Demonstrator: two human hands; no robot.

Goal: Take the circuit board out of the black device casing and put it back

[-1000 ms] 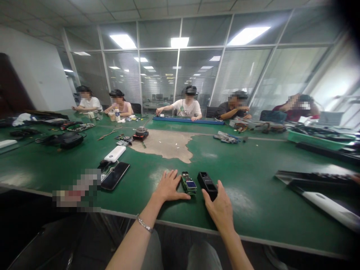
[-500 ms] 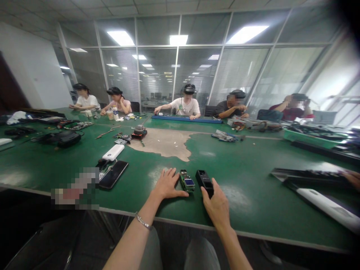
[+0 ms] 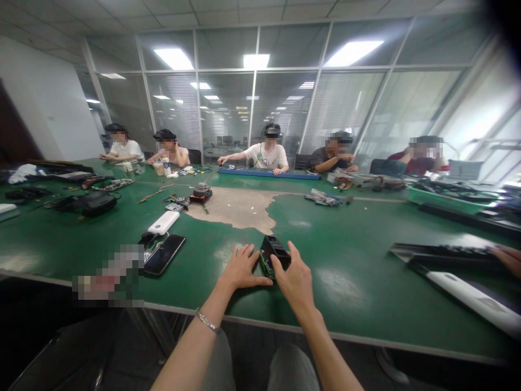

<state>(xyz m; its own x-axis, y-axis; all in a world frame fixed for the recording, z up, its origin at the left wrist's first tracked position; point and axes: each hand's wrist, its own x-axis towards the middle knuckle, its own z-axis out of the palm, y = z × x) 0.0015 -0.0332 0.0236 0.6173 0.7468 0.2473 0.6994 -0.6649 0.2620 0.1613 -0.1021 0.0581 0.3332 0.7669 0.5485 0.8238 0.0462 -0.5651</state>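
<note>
Black casing [image 3: 273, 245], one: in right hand [image 3: 296, 276], grip closed around its near end; face markings illegible. Green circuit board [image 3: 267, 267], one: under casing, partly hidden. Left hand [image 3: 243, 270]: left of casing, grip spread flat on desk [image 3: 366, 247]; board contact cannot be told. White power bank [image 3: 167, 220]: farther left of casing; dark mark, unreadable.

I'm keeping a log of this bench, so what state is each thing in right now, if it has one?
Left hand: palm down, fingers spread
Right hand: closed on the black casing
Black casing: held over the circuit board; contact unclear
Circuit board: partly covered
Phone: lying face up, screen dark
White power bank: lying flat
Green basket: filled with dark items
Ceiling lights: lit
</note>
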